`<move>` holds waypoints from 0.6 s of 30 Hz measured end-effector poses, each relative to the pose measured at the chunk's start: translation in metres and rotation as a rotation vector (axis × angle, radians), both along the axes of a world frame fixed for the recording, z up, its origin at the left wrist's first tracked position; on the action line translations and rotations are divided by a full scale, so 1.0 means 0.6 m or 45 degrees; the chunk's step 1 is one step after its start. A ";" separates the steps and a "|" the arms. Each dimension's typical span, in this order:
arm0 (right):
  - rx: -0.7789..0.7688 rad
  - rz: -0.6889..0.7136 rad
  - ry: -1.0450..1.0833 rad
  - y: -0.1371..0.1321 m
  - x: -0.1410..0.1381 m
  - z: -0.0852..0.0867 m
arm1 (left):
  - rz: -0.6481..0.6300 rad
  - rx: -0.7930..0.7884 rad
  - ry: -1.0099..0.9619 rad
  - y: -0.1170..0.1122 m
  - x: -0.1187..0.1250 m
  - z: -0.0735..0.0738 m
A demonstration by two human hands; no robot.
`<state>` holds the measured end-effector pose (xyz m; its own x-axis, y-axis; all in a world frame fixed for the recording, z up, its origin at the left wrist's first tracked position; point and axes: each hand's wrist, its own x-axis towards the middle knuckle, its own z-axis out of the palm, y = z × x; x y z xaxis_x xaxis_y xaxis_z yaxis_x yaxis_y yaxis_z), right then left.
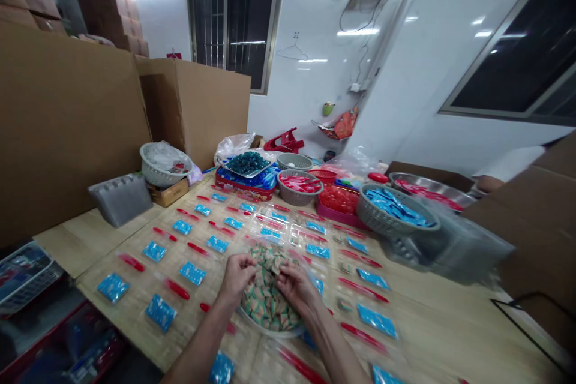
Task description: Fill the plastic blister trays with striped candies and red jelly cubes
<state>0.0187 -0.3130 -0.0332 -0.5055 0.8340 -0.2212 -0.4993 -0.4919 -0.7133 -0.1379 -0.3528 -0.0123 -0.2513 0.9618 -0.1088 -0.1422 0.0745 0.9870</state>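
Sorting over a round translucent bowl of small tan-and-green blocks on the pale wooden counter, the right hand apparently pinches one block, the left hand's closely curled fingers hiding any contents; some right-side clear plastic trays already contain blocks, left-side ones only slender red implements and blue packets.

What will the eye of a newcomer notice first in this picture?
Probably the round bowl of small green-and-tan pieces at the lower centre, with the left hand and right hand over it. Around it, blue packets and red pen-shaped items lie in rows across the wooden table. Farther back sits a teal heap.
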 end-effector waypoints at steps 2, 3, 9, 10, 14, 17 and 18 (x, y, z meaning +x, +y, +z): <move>-0.042 -0.002 0.033 -0.002 0.005 0.008 | -0.007 0.022 0.041 0.003 0.001 0.000; -0.041 0.014 0.029 -0.003 0.007 0.012 | -0.023 0.036 0.057 0.004 0.002 0.000; 0.128 0.041 -0.204 -0.008 0.003 0.027 | -0.076 0.049 0.121 0.006 0.003 -0.002; 0.151 0.047 -0.230 -0.008 0.001 0.027 | -0.087 0.037 0.134 0.006 0.001 -0.003; 0.269 0.137 -0.334 -0.010 -0.006 0.033 | -0.163 -0.011 0.135 0.003 -0.002 -0.009; 0.372 0.196 -0.460 -0.016 -0.011 0.041 | -0.167 -0.028 0.069 0.000 -0.001 -0.007; 0.398 0.218 -0.509 -0.018 -0.012 0.044 | -0.159 -0.030 0.041 -0.001 -0.001 -0.005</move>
<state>0.0116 -0.3238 -0.0070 -0.5675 0.8038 -0.1783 -0.0900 -0.2758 -0.9570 -0.1384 -0.3534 -0.0156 -0.1337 0.9830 -0.1257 -0.0990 0.1130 0.9887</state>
